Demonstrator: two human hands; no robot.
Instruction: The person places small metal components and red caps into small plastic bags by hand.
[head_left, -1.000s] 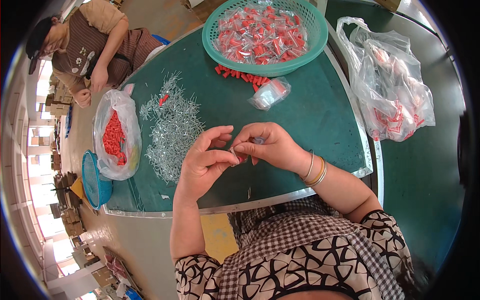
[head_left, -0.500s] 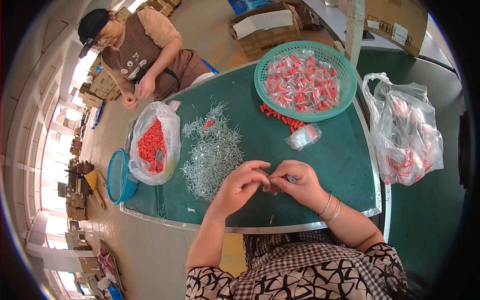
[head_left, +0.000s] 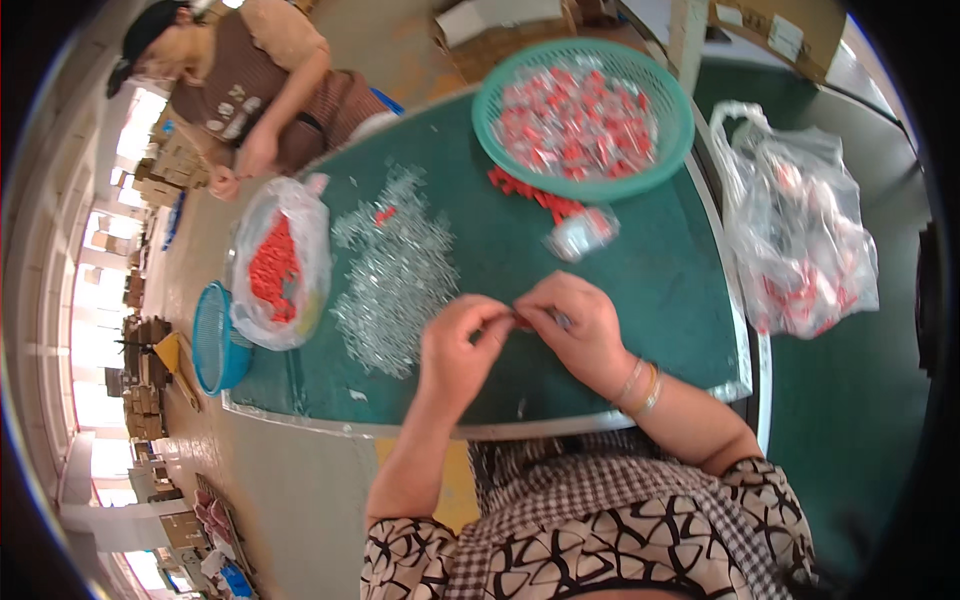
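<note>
My left hand (head_left: 462, 345) and my right hand (head_left: 580, 325) meet at the fingertips over the near part of the green table. Both are closed in a pinch on a small plastic bag (head_left: 523, 322), mostly hidden by the fingers, with a bit of red showing. A pale, bluish scrap of plastic (head_left: 563, 321) pokes out under my right fingers. Just beyond the hands lies a small stack of clear bags (head_left: 582, 236). Loose red plugs (head_left: 540, 195) trail beside it. Left of my hands spreads a heap of small metal screws (head_left: 395, 280), with one red plug on top.
A green basket (head_left: 484, 135) of filled bags stands at the far right. At left are an open plastic bag (head_left: 313, 270) of red plugs and a blue basket (head_left: 232, 362). A tied plastic bag (head_left: 800, 240) rests on the right-hand surface. Another person (head_left: 255, 95) works at far left.
The view has shifted, so the table and its things appear higher and further left. My left fingers have closed in to meet the right ones at the small bag, which shows less now.
</note>
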